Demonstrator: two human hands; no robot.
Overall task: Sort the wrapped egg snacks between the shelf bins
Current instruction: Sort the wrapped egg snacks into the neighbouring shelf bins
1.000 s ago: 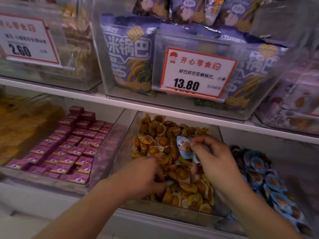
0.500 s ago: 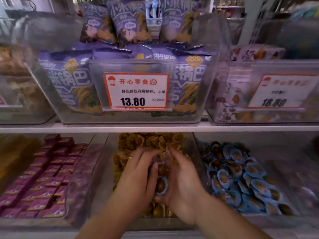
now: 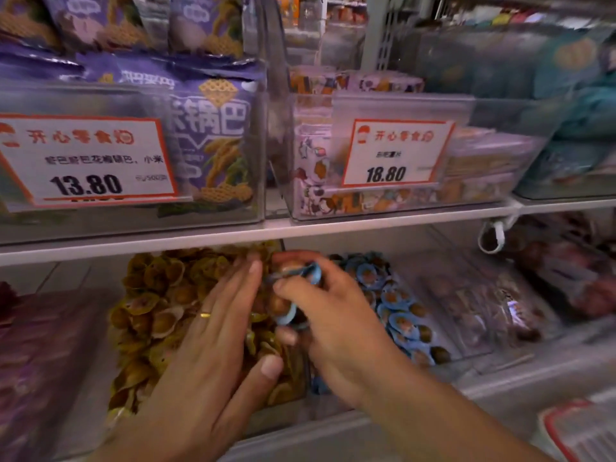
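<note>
Since a second ago our right hand (image 3: 336,315) has gathered more blue-wrapped egg snacks (image 3: 300,273) and clutches them over the clear bin of yellow-wrapped egg snacks (image 3: 156,315), our left hand (image 3: 213,331) flat beside it, so we judge them due for the neighbouring clear bin of blue-wrapped eggs (image 3: 396,301).

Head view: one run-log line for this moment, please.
right hand grips blue-wrapped eggs | left hand flat on yellow-wrapped eggs | blue bin right

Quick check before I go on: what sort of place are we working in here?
Most likely a snack shop's bulk aisle: printed price cards reading 13.80 and 18.80, clear shelf bins holding packaged snacks, and purple snack bags stocked above the loose wrapped egg snacks.
</note>
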